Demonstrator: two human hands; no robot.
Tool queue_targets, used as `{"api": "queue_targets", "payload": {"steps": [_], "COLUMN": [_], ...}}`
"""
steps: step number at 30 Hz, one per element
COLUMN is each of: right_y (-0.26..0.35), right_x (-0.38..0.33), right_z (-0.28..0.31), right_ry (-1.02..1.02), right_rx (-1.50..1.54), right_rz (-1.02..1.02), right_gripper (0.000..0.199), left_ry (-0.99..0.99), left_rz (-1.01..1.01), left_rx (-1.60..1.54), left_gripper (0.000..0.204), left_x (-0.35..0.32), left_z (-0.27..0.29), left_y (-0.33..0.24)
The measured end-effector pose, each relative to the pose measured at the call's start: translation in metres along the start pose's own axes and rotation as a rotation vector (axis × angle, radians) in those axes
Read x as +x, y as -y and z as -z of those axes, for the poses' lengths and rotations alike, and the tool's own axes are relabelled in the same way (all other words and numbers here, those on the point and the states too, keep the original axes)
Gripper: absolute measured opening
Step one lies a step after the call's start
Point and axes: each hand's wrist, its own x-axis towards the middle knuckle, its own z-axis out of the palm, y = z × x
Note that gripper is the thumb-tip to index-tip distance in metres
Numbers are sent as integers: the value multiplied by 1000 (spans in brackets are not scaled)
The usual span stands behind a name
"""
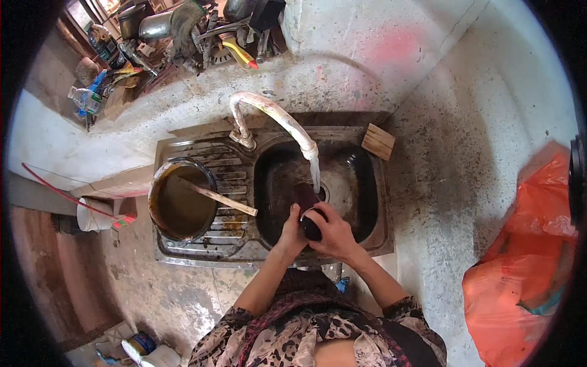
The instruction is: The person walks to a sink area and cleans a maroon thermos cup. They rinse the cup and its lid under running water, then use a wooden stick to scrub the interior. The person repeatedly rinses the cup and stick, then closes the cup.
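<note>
Over the sink basin (362,202), both my hands are closed around a dark maroon cylindrical container (304,196) with a round black end; whether it is a bottle or a cup I cannot tell. My left hand (291,233) grips it from the left. Wrapped over the black end from the right are the fingers of my right hand (336,234). Water (315,172) runs from the curved, paint-stained tap (278,112) just beyond the hands, falling close to the container's far end. The drain is partly hidden behind it.
A bucket (154,211) of murky brown liquid, a wooden stick (229,202) across its rim, stands on the ribbed drainboard (231,225). A wooden block (378,142) lies at the basin's far right corner. Tools and a yellow-handled brush (238,50) crowd the ledge. Orange plastic (513,269) hangs right.
</note>
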Motion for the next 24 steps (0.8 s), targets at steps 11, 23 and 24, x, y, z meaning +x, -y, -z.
{"api": "queue_targets", "payload": {"steps": [11,23,24], "right_y": [-17,6,7], "right_x": [22,41,41], "right_z": [40,14,19], "right_ry": [-94,-395,-366], "right_rx": [270,69,76], "right_rz": [-369,-322,-262], "right_gripper": [67,38,36], "left_ry": [-133,-171,-115], "left_rz": [-1309,-1322,-1299], "left_rx": [1859,1614,1584], "left_gripper": [95,79,80], "left_x": [2,4,4], "left_z": [-10,-6,-2], "left_y": [-18,-5,-6]}}
